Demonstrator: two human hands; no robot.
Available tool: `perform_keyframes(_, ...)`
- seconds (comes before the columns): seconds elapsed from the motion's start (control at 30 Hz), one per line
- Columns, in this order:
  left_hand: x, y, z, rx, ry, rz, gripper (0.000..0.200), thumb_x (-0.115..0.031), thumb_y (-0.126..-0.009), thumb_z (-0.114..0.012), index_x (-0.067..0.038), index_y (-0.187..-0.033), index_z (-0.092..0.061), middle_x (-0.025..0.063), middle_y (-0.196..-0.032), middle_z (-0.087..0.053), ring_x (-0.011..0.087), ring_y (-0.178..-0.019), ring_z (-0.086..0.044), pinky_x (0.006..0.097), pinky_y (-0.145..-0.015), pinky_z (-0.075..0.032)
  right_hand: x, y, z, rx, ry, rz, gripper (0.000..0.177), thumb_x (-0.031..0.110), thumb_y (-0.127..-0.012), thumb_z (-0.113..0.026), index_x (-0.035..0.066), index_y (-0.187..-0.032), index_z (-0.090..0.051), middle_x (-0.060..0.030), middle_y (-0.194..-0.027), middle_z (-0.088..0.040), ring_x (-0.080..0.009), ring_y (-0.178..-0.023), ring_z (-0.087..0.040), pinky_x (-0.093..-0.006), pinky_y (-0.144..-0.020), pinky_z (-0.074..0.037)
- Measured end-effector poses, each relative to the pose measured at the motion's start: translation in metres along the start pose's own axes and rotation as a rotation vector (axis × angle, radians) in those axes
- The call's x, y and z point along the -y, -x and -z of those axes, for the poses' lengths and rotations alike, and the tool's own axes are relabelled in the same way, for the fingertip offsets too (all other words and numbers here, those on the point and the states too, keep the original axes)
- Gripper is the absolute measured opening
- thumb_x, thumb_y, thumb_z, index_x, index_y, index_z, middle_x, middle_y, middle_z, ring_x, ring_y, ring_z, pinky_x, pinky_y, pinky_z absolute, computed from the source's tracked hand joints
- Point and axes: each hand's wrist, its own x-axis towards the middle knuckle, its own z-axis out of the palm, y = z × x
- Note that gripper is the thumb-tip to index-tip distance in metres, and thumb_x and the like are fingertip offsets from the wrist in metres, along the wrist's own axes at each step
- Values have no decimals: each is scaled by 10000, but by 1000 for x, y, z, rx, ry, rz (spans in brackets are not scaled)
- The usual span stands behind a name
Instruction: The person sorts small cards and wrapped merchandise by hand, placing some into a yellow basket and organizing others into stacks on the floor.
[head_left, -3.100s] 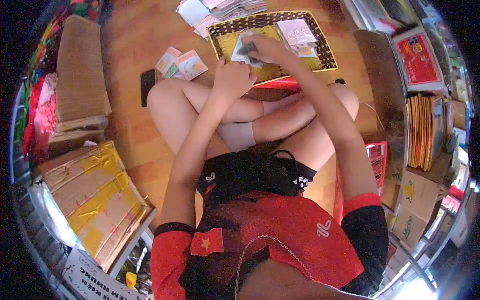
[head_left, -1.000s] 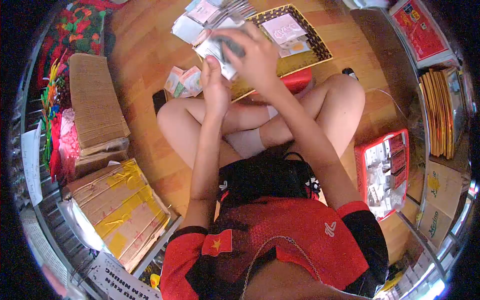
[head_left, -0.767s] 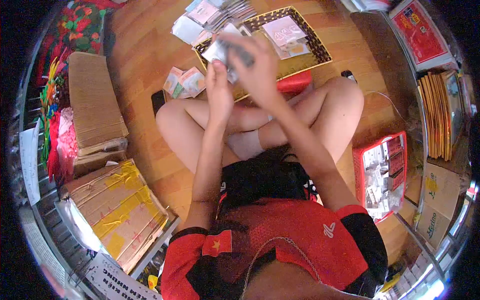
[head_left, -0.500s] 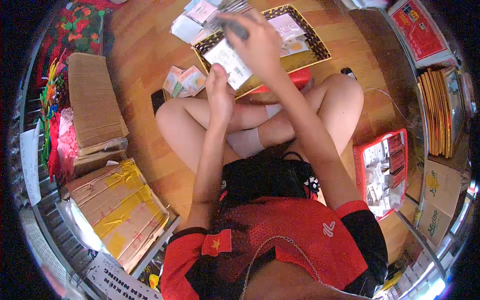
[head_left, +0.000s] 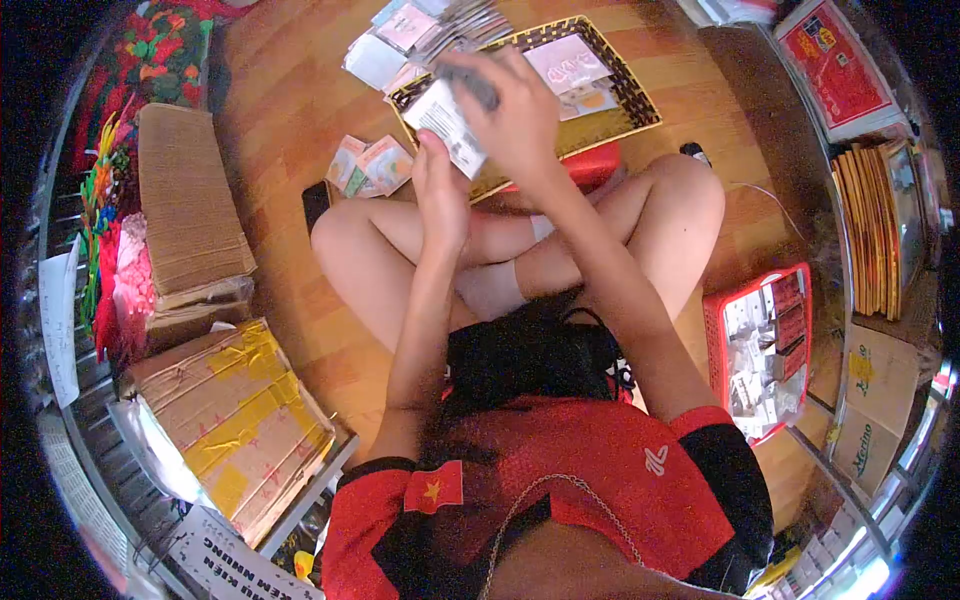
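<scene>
My left hand (head_left: 442,195) is closed on the lower edge of a white packet with a printed barcode label (head_left: 446,125), thumb on its face. My right hand (head_left: 522,115) is curled round a dark grey object (head_left: 472,82), close above the packet's upper right side; blur hides what kind it is. Both hands are over the near left part of a dark woven basket with a yellow rim (head_left: 634,88). Inside it lie a pink-printed packet (head_left: 570,62) and a packet with an orange print (head_left: 588,100).
A pile of flat packets (head_left: 375,62) lies beyond the basket's left corner. More printed packets (head_left: 383,165) rest on the wooden floor by my left knee. A red basket of small packets (head_left: 712,335) stands at right, cardboard boxes (head_left: 190,200) at left.
My right hand and the dark grey object have moved slightly down toward me. The white packet has tilted a little in my left hand.
</scene>
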Motion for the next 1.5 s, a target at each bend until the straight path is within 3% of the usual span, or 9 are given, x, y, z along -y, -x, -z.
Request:
perform_keyframes(0.2, -1, -6, 3, -7, -18, -132, 532, -407, -947, -320, 48, -1206, -417, 118, -1164, -500, 185, -1077, -482, 313, -925, -373, -7, 34, -7, -55, -150, 20, 263, 104, -734, -622, 162, -989, -655, -101, -842, -560, -260, -759, -585, -338, -653, -475)
perform_keyframes(0.33, 10, -6, 13, -34, -129, 21, 539, -457, -944, -288, -7, -1188, -456, 87, -1073, -519, 151, -991, -484, 268, -846, -393, 13, 47, -4, 26, -162, 32, 343, 146, -668, -673, 208, -1005, -655, -43, -807, -535, -225, -738, -576, -301, -582, -472)
perform_keyframes(0.43, -1, 5, -2, -122, -103, 97, 564, -460, -943, -286, 20, -1189, -450, 89, -1087, -520, 157, -1002, -485, 274, -860, -387, 21, 18, 7, 116, -9, 132, 349, 59, -674, -671, 141, -1013, -655, -71, -831, -568, -203, -754, -583, -286, -647, -465)
perform_keyframes(0.6, 7, 7, 0, -77, -146, 26, 575, -434, -949, -295, 69, -1180, -453, 116, -1156, -522, 180, -1054, -488, 303, -918, -357, -16, -9, -5, -12, -167, -72, 285, 5, -715, -591, 86, -982, -646, -111, -869, -612, -254, -803, -590, -321, -751, -453)
perform_keyframes(0.8, -3, -6, 5, -21, -214, 7, 545, -424, -956, -281, 49, -1142, -478, 89, -1042, -546, 149, -949, -488, 282, -855, -376, 9, 40, -7, -3, -178, 95, 257, 117, -733, -616, 139, -988, -631, -90, -896, -575, -291, -779, -583, -365, -678, -468)
perform_keyframes(0.93, -10, 4, 1, -63, -286, 17, 552, -427, -957, -271, 51, -1104, -503, 74, -992, -560, 141, -894, -494, 279, -811, -393, 30, 13, 1, 100, 44, 60, 261, 149, -736, -621, 163, -997, -626, -101, -872, -557, -299, -839, -565, -372, -695, -460)
perform_keyframes(1.03, -5, 8, 7, 25, -232, -6, 532, -419, -955, -295, 37, -1159, -482, 82, -1091, -551, 150, -1001, -495, 281, -886, -374, 3, -14, -10, 70, -99, 8, 250, 140, -748, -610, 141, -998, -622, -114, -886, -572, -305, -847, -568, -375, -720, -459)
perform_keyframes(1.2, -9, -6, 23, -76, -276, -121, 565, -439, -950, -289, 55, -1078, -529, 98, -987, -582, 144, -905, -514, 281, -819, -398, -16, 25, -31, 120, -344, -219, 239, 93, -754, -581, 71, -991, -603, -133, -923, -587, -314, -893, -568, -355, -807, -435)
perform_keyframes(1.5, -28, -7, 50, -109, -134, 129, 564, -468, -944, -268, 19, -1065, -524, 75, -983, -569, 124, -894, -517, 272, -805, -410, 52, 10, -34, 302, 175, 163, 245, 188, -732, -623, 225, -972, -591, -72, -880, -517, -314, -736, -582, -414, -581, -464)
